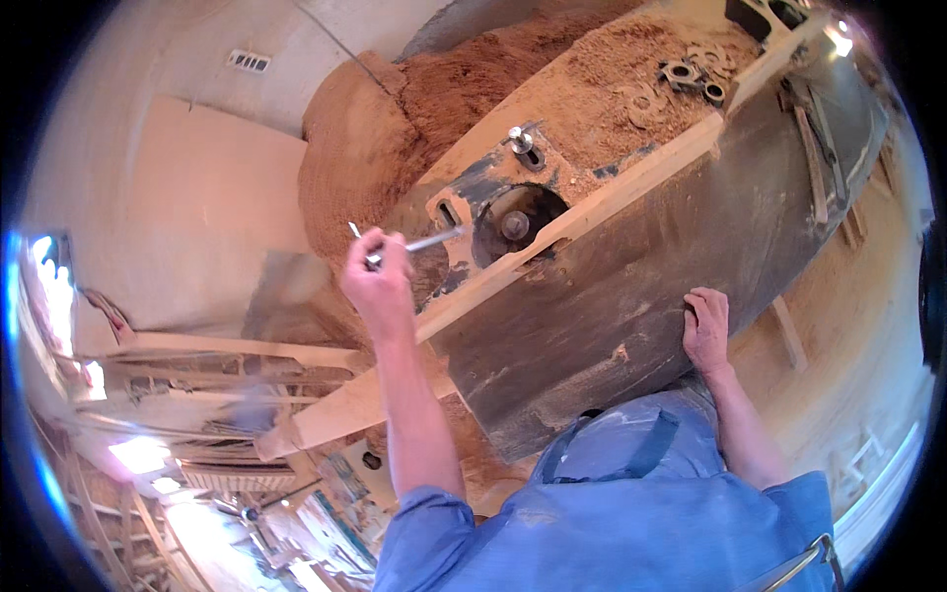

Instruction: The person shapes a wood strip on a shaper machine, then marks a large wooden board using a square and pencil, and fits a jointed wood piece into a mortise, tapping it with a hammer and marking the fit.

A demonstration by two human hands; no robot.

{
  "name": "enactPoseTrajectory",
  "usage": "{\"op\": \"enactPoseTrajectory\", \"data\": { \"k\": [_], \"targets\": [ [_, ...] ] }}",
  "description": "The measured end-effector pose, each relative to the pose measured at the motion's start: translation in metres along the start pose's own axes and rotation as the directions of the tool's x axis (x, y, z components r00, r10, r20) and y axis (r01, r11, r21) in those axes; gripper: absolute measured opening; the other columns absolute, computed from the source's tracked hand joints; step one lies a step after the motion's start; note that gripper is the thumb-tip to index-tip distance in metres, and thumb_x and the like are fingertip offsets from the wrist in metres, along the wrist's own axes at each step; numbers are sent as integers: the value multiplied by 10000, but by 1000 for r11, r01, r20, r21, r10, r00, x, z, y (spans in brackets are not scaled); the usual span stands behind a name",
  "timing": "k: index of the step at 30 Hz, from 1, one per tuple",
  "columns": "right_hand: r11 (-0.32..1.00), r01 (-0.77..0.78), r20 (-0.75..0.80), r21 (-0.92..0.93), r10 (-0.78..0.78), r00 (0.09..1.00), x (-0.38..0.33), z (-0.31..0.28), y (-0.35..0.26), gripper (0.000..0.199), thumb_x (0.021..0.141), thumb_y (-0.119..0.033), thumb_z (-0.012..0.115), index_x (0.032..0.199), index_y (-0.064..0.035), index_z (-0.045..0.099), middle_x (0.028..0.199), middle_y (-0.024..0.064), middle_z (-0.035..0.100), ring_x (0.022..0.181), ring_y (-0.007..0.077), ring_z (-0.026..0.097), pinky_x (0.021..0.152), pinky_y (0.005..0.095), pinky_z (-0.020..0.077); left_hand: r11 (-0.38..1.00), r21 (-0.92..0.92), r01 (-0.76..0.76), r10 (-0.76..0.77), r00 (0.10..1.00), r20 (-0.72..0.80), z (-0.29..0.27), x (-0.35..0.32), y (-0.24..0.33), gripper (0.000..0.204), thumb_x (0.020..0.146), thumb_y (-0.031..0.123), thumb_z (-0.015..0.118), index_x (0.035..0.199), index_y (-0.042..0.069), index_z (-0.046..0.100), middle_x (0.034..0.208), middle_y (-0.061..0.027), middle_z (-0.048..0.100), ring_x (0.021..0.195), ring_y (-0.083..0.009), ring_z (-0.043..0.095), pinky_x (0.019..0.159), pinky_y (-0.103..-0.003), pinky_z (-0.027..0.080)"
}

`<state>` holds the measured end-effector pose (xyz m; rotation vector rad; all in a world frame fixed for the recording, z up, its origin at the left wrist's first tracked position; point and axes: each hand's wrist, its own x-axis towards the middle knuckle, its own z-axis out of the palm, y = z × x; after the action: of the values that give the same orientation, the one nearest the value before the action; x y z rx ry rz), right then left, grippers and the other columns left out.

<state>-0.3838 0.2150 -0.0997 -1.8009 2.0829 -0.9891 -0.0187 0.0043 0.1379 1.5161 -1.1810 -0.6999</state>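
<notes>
In my left hand (380, 271) is a slim silver metal rod tool (434, 240), its long end pointing right and a short end showing above my fingers; its exact kind is unclear. That end reaches toward the round opening (490, 237) of a woodworking machine, where a metal spindle (515, 225) stands. A bolt (521, 141) sticks up from the slotted metal plate behind it. My right hand (706, 331) lies on the dark machine table (602, 306), fingers loosely bent, holding nothing. A long wooden fence board (612, 192) crosses between the table and the opening.
Reddish sawdust (375, 158) is heaped behind the machine. Ring-shaped metal parts (681, 72) lie among shavings at the far right. Wooden sticks (814, 163) rest on the table's right end. Long boards (237, 345) are stacked at the left.
</notes>
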Motion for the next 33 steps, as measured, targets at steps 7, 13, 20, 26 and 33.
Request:
{"op": "enactPoseTrajectory", "data": {
  "k": [7, 13, 20, 26, 33],
  "targets": [
    [988, 18, -23, -152, -21, 1000, -3, 15, -2, 337, 783, -11, 626, 1116, -53, 602, 1190, 122, 557, 1158, 351, 523, 998, 464, 421, 961, 258, -101, 76, 992, 104, 9, 88, -33, 255, 863, 96, 728, 1045, -73, 669, 721, -4, 585, 570, -66, 514, 502, -245, 390],
    [991, 16, -25, -136, -19, 1000, -2, 9, 1, 342, 772, -9, 629, 1109, -57, 603, 1188, 118, 555, 1160, 349, 523, 999, 461, 420, 873, 447, -195, 66, 955, 289, 23, 114, -67, 319, 864, 131, 744, 1102, -65, 660, 709, -24, 611, 561, -75, 539, 500, -248, 413],
    [990, 10, -7, -143, -11, 1000, -3, 14, 3, 374, 748, -10, 645, 1115, -69, 599, 1186, 116, 553, 1158, 348, 528, 1001, 465, 421, 678, 651, -341, -102, 834, 543, 35, 136, -104, 428, 852, 191, 746, 1200, -46, 669, 1102, -182, 683, 996, -264, 659, 867, -357, 507],
    [991, 8, 7, -132, -7, 1000, -2, 12, 5, 367, 752, -33, 649, 1114, -74, 606, 1195, 112, 556, 1160, 346, 529, 999, 468, 424, 598, 734, -323, 43, 927, 372, 56, 124, -123, 432, 844, 234, 746, 1178, -34, 692, 1167, -247, 697, 1092, -337, 685, 945, -403, 518],
    [991, 14, 4, -132, -14, 1000, -2, 14, 7, 379, 745, -30, 652, 1118, -76, 604, 1196, 115, 552, 1157, 342, 530, 997, 464, 427, 586, 809, -52, -304, 911, 279, 71, 119, -103, 308, 825, 254, 689, 807, -50, 740, 820, -268, 719, 874, -391, 725, 815, -468, 526]
  ]
}}
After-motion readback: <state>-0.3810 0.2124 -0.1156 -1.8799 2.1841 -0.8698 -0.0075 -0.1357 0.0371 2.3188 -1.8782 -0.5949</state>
